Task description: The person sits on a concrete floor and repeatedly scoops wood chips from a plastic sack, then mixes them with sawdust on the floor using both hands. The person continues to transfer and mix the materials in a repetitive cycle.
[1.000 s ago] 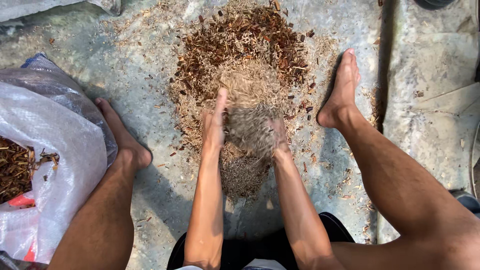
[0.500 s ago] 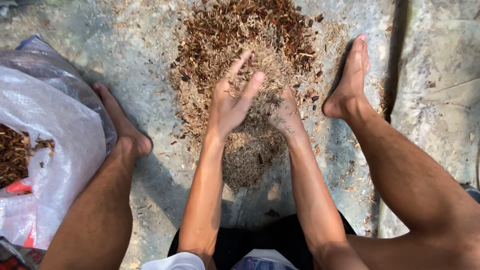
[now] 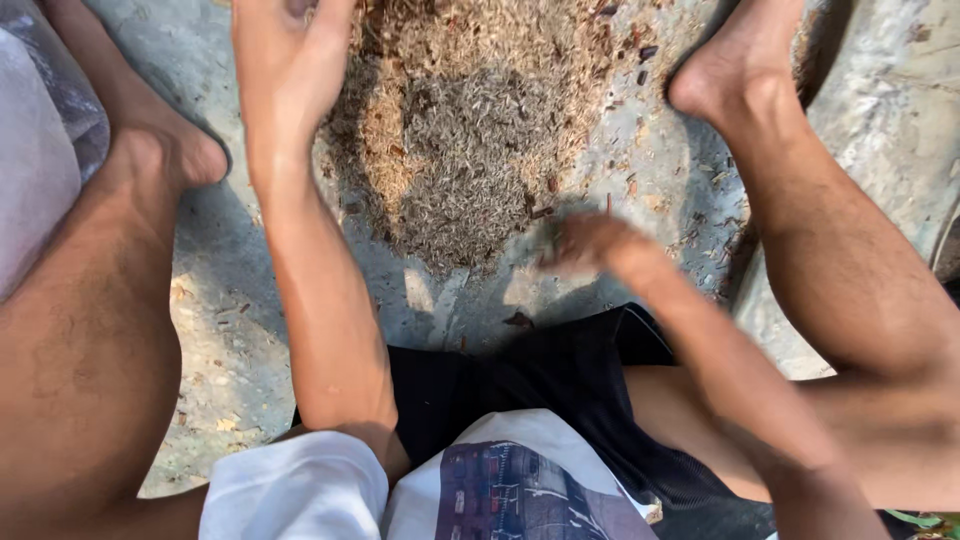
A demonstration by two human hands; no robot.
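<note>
1. At the far left, beside my left leg, I see a pale plastic sack (image 3: 35,190), well apart from the fingers.
2. My left hand (image 3: 285,60) is raised over the pile of dry husks and chaff (image 3: 470,140), fingers spread and open, holding nothing I can make out; the pile lies just right of those fingers.
3. I judge that sifting goes best with loose fingers and short, low lifts, so chaff drops back on the heap.
4. My right hand (image 3: 590,245) is blurred at the pile's near edge; I cannot tell its grip.
5. My 2 bare feet flank the pile; the right foot (image 3: 735,65) crowds its edge, and scattered bits lie on the concrete floor (image 3: 640,180).
</note>
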